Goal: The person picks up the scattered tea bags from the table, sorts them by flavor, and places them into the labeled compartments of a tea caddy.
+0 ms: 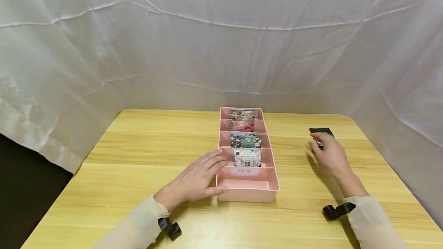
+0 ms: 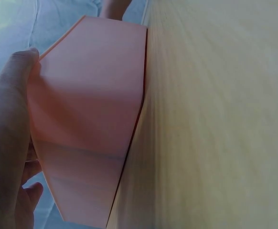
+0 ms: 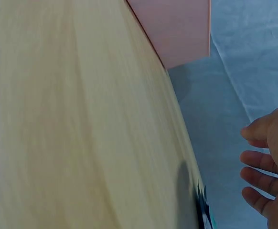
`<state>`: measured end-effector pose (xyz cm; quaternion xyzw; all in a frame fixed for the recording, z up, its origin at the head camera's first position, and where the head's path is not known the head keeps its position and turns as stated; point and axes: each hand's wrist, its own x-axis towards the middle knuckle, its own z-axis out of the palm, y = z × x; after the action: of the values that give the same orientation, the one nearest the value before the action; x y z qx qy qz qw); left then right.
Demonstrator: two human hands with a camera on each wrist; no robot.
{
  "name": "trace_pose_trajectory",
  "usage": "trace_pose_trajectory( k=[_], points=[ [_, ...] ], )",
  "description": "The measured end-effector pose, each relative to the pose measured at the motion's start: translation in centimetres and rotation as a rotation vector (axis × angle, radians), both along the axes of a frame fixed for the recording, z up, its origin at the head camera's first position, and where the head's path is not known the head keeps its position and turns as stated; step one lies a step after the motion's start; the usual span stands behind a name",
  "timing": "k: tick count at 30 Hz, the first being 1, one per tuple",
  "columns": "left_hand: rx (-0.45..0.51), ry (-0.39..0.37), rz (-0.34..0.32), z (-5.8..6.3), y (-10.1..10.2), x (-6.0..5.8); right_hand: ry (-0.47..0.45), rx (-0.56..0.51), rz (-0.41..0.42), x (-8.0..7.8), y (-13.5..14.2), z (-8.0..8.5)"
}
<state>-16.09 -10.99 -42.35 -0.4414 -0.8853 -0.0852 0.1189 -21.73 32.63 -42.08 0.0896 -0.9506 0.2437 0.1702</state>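
Observation:
A long pink divided box (image 1: 247, 195) stands on the table, with a row of compartments. My left hand (image 1: 197, 178) rests at its near left side, fingers extended over the rim; the left wrist view shows the thumb (image 2: 23, 64) at the rim. Over a dark green packet (image 1: 320, 130) lying to the right of the box is my right hand (image 1: 330, 157), its fingers loosely bent and partly covering it. In the right wrist view, these fingers (image 3: 257, 179) hold nothing and are apart from the packet (image 3: 203, 207).
Four compartments hold sachets: a white one (image 1: 250, 157), a dark green floral one (image 1: 242, 140), a red one (image 1: 242, 125) and a brownish one (image 1: 242, 115). A paper label (image 1: 244, 171) marks the nearest divider. Pale cloth (image 1: 207, 57) hangs behind the wooden table (image 1: 155, 141).

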Motion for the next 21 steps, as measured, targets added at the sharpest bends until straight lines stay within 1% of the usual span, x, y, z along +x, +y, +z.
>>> trace_pose_trajectory(
  k=[7, 12, 21],
  points=[
    [0.003, 0.001, 0.001, 0.0, 0.0, 0.0, -0.017, -0.001, -0.031, -0.2, 1.4, -0.5],
    [0.006, 0.01, -0.004, -0.1, 0.1, 0.0, -0.053, 0.016, -0.056, -0.2, 2.3, -0.9],
    [0.009, 0.015, -0.009, -0.2, 0.0, -0.1, -0.137, 0.043, -0.151, -0.7, 3.5, -1.6]
  ],
)
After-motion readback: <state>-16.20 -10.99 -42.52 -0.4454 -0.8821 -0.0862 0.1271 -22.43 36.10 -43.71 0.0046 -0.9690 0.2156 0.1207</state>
